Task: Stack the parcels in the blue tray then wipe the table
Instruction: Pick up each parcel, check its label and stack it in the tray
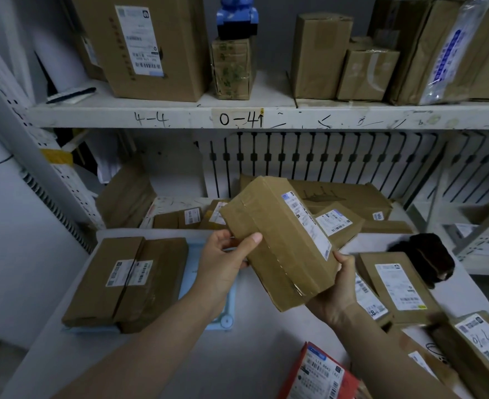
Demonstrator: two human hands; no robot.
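Two parcels (105, 283) lie side by side in the blue tray (226, 321) at the left of the table (237, 358); the left hand (226, 262) grips a tilted cardboard parcel (277, 243) above the table; the right hand (338, 286) cups its lower end; loose parcels (398, 286) and a dark cloth (427, 257) lie to the right.

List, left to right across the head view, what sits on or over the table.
Parcels in the blue tray → left hand → held parcel → right hand → dark cloth.
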